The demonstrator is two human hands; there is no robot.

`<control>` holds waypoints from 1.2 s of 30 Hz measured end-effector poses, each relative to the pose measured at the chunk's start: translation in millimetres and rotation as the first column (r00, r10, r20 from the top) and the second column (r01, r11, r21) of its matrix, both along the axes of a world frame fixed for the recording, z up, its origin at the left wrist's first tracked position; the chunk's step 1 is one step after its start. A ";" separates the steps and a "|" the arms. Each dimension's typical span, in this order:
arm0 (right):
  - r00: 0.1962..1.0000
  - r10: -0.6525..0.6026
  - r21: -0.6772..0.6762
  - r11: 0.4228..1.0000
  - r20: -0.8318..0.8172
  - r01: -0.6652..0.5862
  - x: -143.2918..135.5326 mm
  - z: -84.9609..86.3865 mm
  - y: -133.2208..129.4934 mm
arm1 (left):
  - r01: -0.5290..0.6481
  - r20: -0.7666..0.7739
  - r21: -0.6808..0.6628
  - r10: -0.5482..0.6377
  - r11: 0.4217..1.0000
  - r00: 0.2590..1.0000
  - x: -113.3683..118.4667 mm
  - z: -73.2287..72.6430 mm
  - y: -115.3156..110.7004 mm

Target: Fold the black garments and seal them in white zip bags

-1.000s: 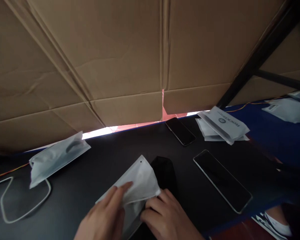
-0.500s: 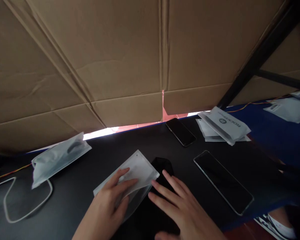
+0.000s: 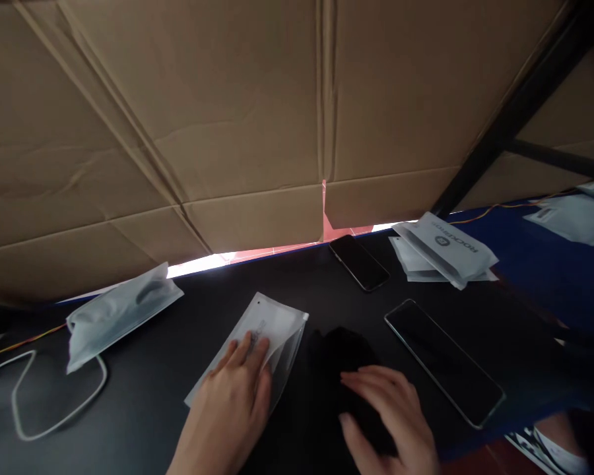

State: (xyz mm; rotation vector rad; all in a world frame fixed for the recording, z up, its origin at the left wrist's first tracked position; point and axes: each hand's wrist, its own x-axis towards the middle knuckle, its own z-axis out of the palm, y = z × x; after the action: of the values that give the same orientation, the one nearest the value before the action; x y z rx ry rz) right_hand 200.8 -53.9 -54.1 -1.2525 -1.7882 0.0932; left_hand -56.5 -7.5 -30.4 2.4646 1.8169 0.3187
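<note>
A frosted zip bag (image 3: 282,321) lies on the black table, its mouth gaping a little along the right side. My left hand (image 3: 232,396) rests flat on top of it, fingers stretched out and pressing it to the table. Just to the right is a soft, black fabric item (image 3: 344,349), bunched up and hard to tell from the dark tabletop. My right hand (image 3: 389,415) has its fingers and thumb bent around this fabric; part of it is hidden beneath the hand.
Two phones, a smaller one (image 3: 359,262) and a larger one (image 3: 445,363), lie to the right. Printed white pouches (image 3: 445,244) are stacked behind them. At left are a filled frosted bag (image 3: 123,316) and a white cable (image 3: 54,432). Cardboard (image 3: 252,119) walls the back.
My left hand has flattened onto the zip bag, which has turned slightly. My right hand has moved right and down from the bag's edge, closing around the black fabric, which has bunched up.
</note>
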 end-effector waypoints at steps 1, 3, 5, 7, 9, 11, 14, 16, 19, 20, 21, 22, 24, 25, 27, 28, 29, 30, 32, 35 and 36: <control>0.999 -0.028 0.011 1.000 0.032 0.028 -8.1 1.5 -0.8 | 0.021 0.002 -0.001 -0.021 1.000 1.000 2.1 2.1 -1.5; 0.993 -0.060 0.014 0.998 0.106 0.059 -25.5 2.2 -1.7 | 0.071 0.013 0.006 -0.071 0.997 0.997 5.6 8.4 -5.2; 0.989 -0.058 -0.002 0.998 0.136 0.059 -40.6 -0.2 -2.0 | 0.118 0.027 0.020 -0.118 0.993 0.993 8.0 15.3 -9.4; 0.987 -0.037 -0.016 0.999 0.157 0.040 -49.7 -4.1 -2.2 | 0.148 0.035 0.028 -0.149 0.989 0.988 9.3 20.0 -13.3; 0.978 -0.006 -0.027 1.000 0.208 0.012 -51.6 -7.7 -2.1 | 0.151 0.036 0.028 -0.152 0.988 0.988 9.5 20.9 -16.0; 0.961 0.035 -0.036 0.999 0.274 -0.026 -47.3 -10.6 -1.3 | 0.125 0.034 0.027 -0.126 0.992 0.991 9.0 18.1 -17.1; 0.908 0.146 -0.017 0.988 0.393 -0.152 -33.6 -14.8 0.0 | 0.074 0.052 0.048 -0.076 0.996 0.996 7.5 12.2 -16.2; 0.860 0.197 0.007 0.974 0.471 -0.227 -22.1 -18.1 -0.5 | 0.066 0.091 0.060 -0.072 0.996 0.993 6.2 10.0 -14.8; 0.810 0.249 -0.008 0.957 0.531 -0.289 -4.2 -20.9 -3.6 | 0.068 0.164 0.056 -0.076 0.996 0.984 5.3 9.0 -13.7; 0.802 0.282 -0.034 0.950 0.527 -0.311 1.3 -20.6 -4.8 | 0.062 0.184 0.055 -0.071 0.997 0.980 5.6 8.5 -13.8; 0.803 0.316 -0.066 0.942 0.505 -0.329 6.1 -19.6 -5.7 | 0.052 0.204 0.057 -0.062 0.997 0.977 6.3 7.6 -14.2; 0.820 0.337 -0.089 0.938 0.463 -0.335 9.9 -18.2 -6.4 | 0.035 0.223 0.061 -0.048 0.998 0.974 7.5 6.3 -14.6; 0.891 0.322 -0.085 0.947 0.322 -0.311 13.7 -15.2 -7.2 | 0.001 0.254 0.069 -0.019 0.998 0.967 11.1 3.3 -15.2; 0.929 0.289 -0.063 0.957 0.230 -0.282 13.4 -14.4 -7.6 | -0.009 0.263 0.073 -0.011 0.997 0.965 13.3 1.8 -15.2; 0.982 0.190 -0.032 0.981 0.021 -0.189 9.4 -14.7 -9.6 | -0.005 0.266 0.074 -0.016 0.997 0.964 18.1 -0.4 -14.3; 0.988 0.131 -0.028 0.991 -0.085 -0.134 6.3 -15.8 -11.3 | 0.009 0.262 0.073 -0.028 0.997 0.965 20.6 -1.0 -13.5; 0.982 0.075 -0.033 0.996 -0.175 -0.082 2.8 -17.1 -13.2 | 0.023 0.258 0.072 -0.041 0.997 0.965 22.9 -1.3 -12.7; 0.972 0.034 -0.038 0.998 -0.232 -0.044 -0.6 -18.5 -15.3 | 0.035 0.256 0.071 -0.052 0.997 0.965 25.2 -1.3 -12.1; 0.973 0.000 -0.027 1.000 -0.231 -0.006 -7.1 -19.7 -18.6 | 0.052 0.266 0.070 -0.068 0.996 0.962 29.1 -1.0 -12.0; 0.999 0.047 0.032 0.998 -0.014 -0.046 -15.9 -16.4 -18.3 | 0.054 0.299 0.078 -0.075 0.996 0.951 33.0 -0.7 -15.7; 0.997 0.056 0.047 0.997 0.058 -0.059 -19.0 -14.4 -16.8 | 0.049 0.309 0.081 -0.072 0.995 0.948 33.7 -1.0 -17.6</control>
State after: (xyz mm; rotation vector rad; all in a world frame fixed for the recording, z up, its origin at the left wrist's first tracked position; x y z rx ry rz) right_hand 181.8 -70.6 -68.5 -1.1800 -1.8647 0.0471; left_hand -22.8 -25.1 -31.4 2.3440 1.6234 0.7357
